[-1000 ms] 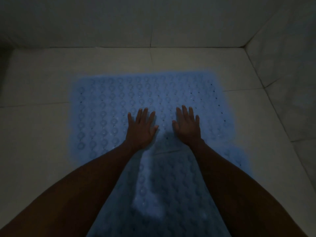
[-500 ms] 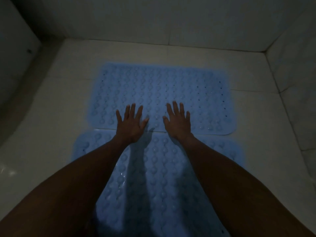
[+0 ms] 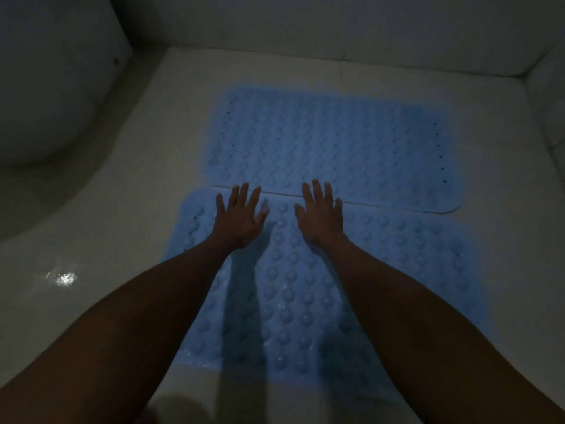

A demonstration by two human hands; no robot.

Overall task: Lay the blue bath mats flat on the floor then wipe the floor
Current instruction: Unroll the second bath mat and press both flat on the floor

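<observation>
Two blue bubbled bath mats lie flat on the pale tiled floor [image 3: 101, 240] in dim light. The far mat [image 3: 330, 142] overlaps the far edge of the near mat [image 3: 397, 270]. My left hand [image 3: 238, 217] and my right hand [image 3: 321, 217] rest palm down with fingers spread on the near mat, fingertips reaching the seam where the far mat begins. Neither hand holds anything. My forearms cover part of the near mat.
A white rounded toilet base [image 3: 46, 87] stands at the upper left. Tiled walls [image 3: 305, 22] close the back and right side. A wet glint [image 3: 64, 278] shows on the floor at the left.
Both hands have slid back toward me, from the far mat onto the near mat's far edge. The view has shifted, bringing the toilet base in at the left.
</observation>
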